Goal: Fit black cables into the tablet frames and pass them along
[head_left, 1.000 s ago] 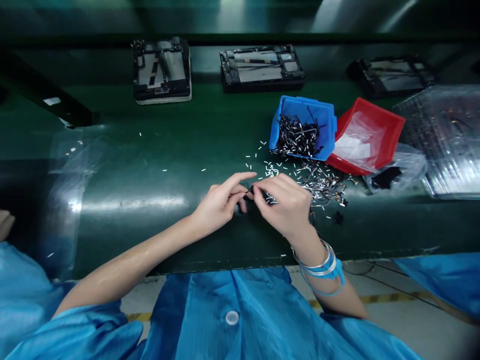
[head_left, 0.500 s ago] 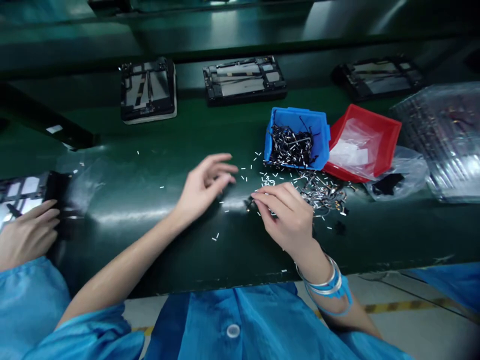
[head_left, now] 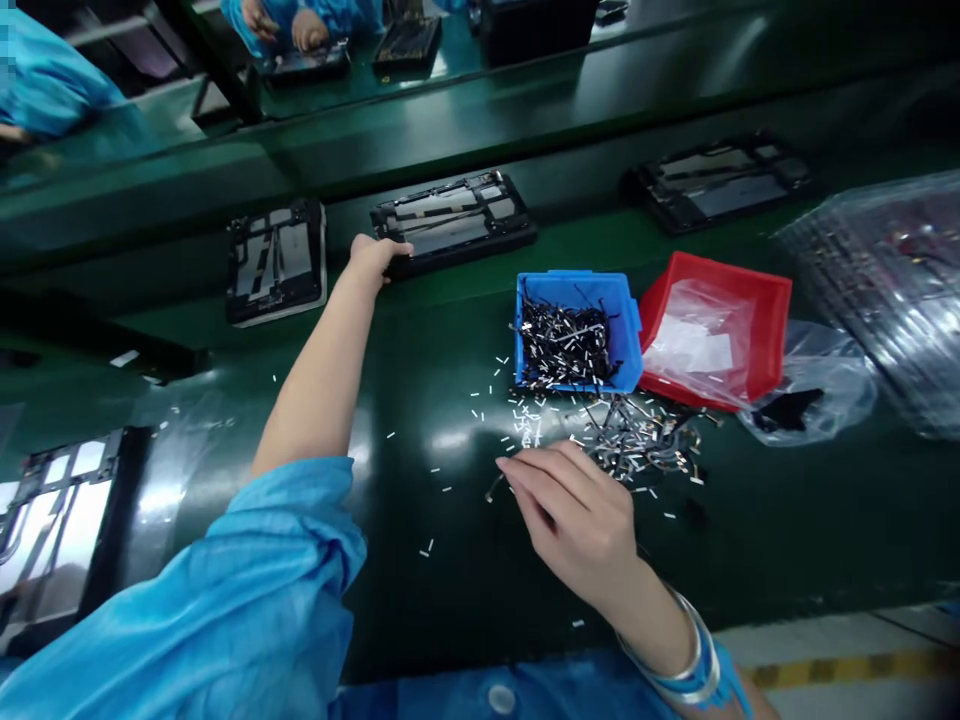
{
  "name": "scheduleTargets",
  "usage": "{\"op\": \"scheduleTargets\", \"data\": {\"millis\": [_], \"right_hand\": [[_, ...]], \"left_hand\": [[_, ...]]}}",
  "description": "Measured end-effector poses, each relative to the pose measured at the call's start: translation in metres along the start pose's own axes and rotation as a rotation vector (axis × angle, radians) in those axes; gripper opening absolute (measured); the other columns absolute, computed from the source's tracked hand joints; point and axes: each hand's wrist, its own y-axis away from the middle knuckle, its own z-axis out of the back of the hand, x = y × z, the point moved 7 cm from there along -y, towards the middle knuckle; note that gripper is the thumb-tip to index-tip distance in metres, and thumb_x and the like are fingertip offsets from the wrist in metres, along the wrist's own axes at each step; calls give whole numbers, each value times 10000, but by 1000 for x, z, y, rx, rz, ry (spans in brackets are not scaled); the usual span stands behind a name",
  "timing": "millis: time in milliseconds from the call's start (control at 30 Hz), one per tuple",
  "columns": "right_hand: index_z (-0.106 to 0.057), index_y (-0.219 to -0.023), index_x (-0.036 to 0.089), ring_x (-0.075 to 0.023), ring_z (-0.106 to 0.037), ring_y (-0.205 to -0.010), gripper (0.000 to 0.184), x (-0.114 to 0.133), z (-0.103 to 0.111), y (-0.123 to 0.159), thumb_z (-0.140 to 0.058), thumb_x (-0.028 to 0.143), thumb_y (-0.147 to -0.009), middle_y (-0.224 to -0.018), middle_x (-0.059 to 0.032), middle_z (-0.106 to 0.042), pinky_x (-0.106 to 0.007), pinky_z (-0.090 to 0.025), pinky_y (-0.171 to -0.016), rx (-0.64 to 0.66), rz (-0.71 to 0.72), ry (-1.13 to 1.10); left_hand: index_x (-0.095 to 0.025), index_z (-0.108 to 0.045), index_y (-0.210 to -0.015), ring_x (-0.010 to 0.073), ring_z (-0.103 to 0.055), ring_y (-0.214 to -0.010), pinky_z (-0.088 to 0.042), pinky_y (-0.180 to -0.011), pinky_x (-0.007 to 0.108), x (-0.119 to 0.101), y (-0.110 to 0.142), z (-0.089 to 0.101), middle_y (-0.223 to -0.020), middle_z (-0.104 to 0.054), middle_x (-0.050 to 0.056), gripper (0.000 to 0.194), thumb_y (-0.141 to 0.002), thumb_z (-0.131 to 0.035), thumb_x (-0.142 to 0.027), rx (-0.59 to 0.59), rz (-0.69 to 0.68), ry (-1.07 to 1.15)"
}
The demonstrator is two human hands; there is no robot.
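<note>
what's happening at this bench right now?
The left hand is at the near left corner of the middle device assembly; its grip is partly hidden. The right hand appears to pinch a small cable. Loose cables and white strips lie in front of a blue bin of dark cables. The red bin beside it holds clear plastic.

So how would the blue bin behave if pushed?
The blue bin looks like stiff plastic, so it should slide without bending. The dark cables heaped near its front edge might spill. The red bin beside it could shift too.
</note>
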Motion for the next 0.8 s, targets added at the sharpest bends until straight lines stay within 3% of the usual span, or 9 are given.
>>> {"op": "scheduleTargets", "data": {"millis": [100, 167, 267, 367, 467, 600, 667, 800], "right_hand": [[-691, -904, 121, -165, -626, -733, 197, 1, 4, 0, -598, -10, -790, -793, -81, -706, -303, -551, -632, -7, 1, -12], [-691, -884, 139, -169, -633, -747, 189, 1, 6, -1, -595, 3, -794, -821, -85, -710, -313, -555, -642, -28, -11, -12], [-679, -845, 164, -167, -631, -743, 166, -1, 10, -1, -590, 29, -808, -830, -77, -707, -322, -551, -644, -67, -28, 4], [-666, -825, 170, -160, -624, -714, 156, -3, 11, -1, -585, 36, -814, -763, -58, -696, -313, -541, -639, -98, -11, 22], [-662, -826, 184, -159, -629, -706, 166, -2, 13, 0, -574, 43, -823, -741, -43, -691, -309, -536, -639, -124, 27, 17], [-673, -894, 203, -141, -622, -667, 176, -2, 17, 2, -586, 65, -827, -763, -18, -697, -301, -524, -627, -163, -9, -32], [-678, -862, 218, -127, -608, -621, 140, -9, 20, 3, -619, 100, -816, -738, 6, -691, -285, -512, -594, -190, -118, -82], [-665, -756, 230, -141, -648, -657, 65, -27, 15, 6, -695, 173, -764, -726, 9, -701, -278, -519, -579, -192, -430, -312]], "left_hand": [[-182, -511, -745, 175, -585, -821, -492, -683, 349, 14, 8, 3, -674, -568, 9, 370, -745, -710, -494, -52, 340, 285], [-208, -492, -699, 190, -595, -802, -505, -685, 347, 8, 17, 2, -591, -531, -1, 333, -714, -738, -433, -75, 459, 445], [-207, -492, -685, 163, -601, -734, -506, -693, 314, -13, 39, 3, -521, -510, -18, 280, -709, -732, -348, -104, 559, 661], [-195, -491, -651, 131, -589, -623, -507, -654, 267, -39, 81, 15, -495, -493, -35, 272, -663, -746, -290, -160, 587, 806], [-175, -525, -668, 99, -565, -547, -501, -592, 220, -63, 149, 34, -540, -529, -42, 247, -620, -752, -259, -246, 572, 884], [-154, -553, -733, 78, -537, -498, -456, -466, 179, -86, 269, 46, -630, -585, -44, 363, -499, -825, -206, -373, 585, 908], [-147, -575, -806, 93, -569, -528, -475, -474, 186, -94, 330, 37, -689, -624, -25, 396, -520, -843, -209, -401, 629, 907], [-161, -609, -901, 158, -653, -693, -547, -593, 246, -108, 422, -9, -816, -689, 23, 379, -613, -840, -249, -342, 809, 1054]]}}
